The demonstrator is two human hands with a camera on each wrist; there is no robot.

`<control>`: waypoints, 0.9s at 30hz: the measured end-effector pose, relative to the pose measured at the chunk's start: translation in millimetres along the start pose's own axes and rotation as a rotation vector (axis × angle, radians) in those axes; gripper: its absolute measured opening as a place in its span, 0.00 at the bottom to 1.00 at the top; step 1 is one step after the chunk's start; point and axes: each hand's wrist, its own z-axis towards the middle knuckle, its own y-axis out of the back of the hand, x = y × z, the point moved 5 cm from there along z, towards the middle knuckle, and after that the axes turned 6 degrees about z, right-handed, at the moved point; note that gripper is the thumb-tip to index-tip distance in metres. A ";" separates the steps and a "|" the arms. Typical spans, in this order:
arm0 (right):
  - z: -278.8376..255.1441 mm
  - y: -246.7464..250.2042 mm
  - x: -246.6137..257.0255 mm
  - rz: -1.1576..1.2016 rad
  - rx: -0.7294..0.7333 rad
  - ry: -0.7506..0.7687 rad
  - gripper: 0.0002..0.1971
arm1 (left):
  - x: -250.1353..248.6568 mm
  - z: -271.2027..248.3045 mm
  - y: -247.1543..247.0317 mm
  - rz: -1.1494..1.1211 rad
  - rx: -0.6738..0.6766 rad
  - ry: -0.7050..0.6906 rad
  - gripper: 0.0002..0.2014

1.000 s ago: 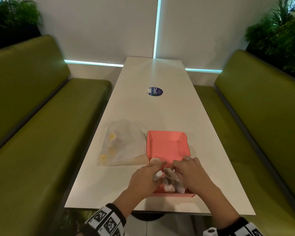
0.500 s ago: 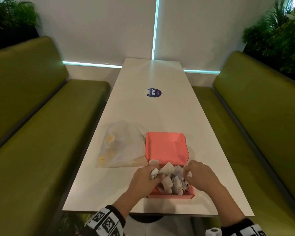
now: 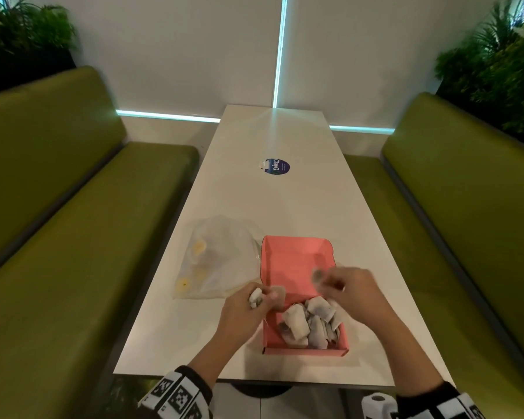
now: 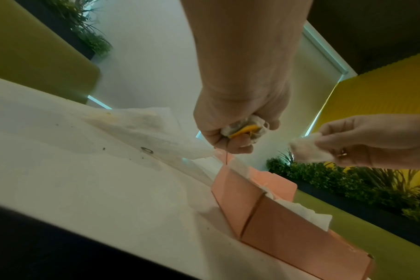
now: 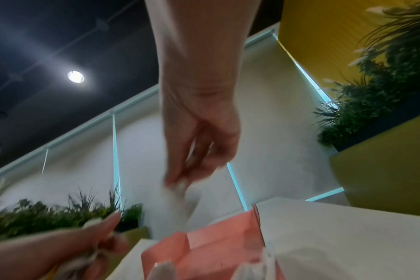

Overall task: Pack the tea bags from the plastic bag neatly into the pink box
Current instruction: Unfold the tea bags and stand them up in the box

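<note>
A: Head view, nearest first: what sits at the desk (image 3: pixel 194 343) edge?
B: The pink box (image 3: pixel 300 349), lid back, a heap of tea bags (image 3: pixel 310 323) in its near half.
A: And each grip?
B: The left hand (image 3: pixel 248 306), at the box's left wall, is clenched round a bunch of tea bags (image 4: pixel 242 126). The right hand (image 3: pixel 354 291), raised over the box, pinches one tea bag (image 4: pixel 307 151).
A: Farther off?
B: The plastic bag (image 3: pixel 221 258) lies left of the lid, yellow tags inside; beyond, a round sticker (image 3: pixel 276 166).
</note>
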 end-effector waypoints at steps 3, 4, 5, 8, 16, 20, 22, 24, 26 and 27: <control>-2.5 -9.1 -0.4 -0.091 0.162 -0.077 0.06 | 3.0 -0.1 7.8 -0.003 -0.038 0.038 0.20; -1.2 -2.5 -2.8 -0.161 0.021 -0.097 0.07 | 3.6 0.2 9.2 -0.007 -0.044 0.050 0.18; -1.6 1.9 -2.3 -0.217 -0.060 -0.117 0.07 | 4.6 0.5 9.6 -0.012 -0.044 0.059 0.15; -0.8 -15.2 -3.7 -0.147 0.195 -0.068 0.06 | 7.3 -0.1 6.7 -0.016 -0.026 0.055 0.03; 0.0 -25.8 12.4 0.008 0.333 0.037 0.04 | -8.9 -10.5 -14.5 -0.052 0.367 -0.121 0.21; 1.1 -29.5 16.9 0.017 0.372 0.044 0.04 | -9.9 -8.3 -18.4 0.021 0.317 -0.151 0.06; 1.7 -28.4 19.3 0.049 0.353 0.033 0.03 | -6.4 -5.9 -17.5 -0.031 0.258 -0.142 0.04; 2.5 -26.9 19.6 0.106 0.315 0.023 0.06 | -3.7 -4.9 -16.8 -0.091 0.236 -0.134 0.06; 3.1 -30.9 18.5 0.113 0.337 -0.011 0.08 | -3.7 -5.8 -15.2 -0.109 0.225 -0.126 0.07; 4.2 -35.3 17.6 0.105 0.359 -0.034 0.06 | -3.9 -6.2 -14.5 -0.113 0.216 -0.119 0.06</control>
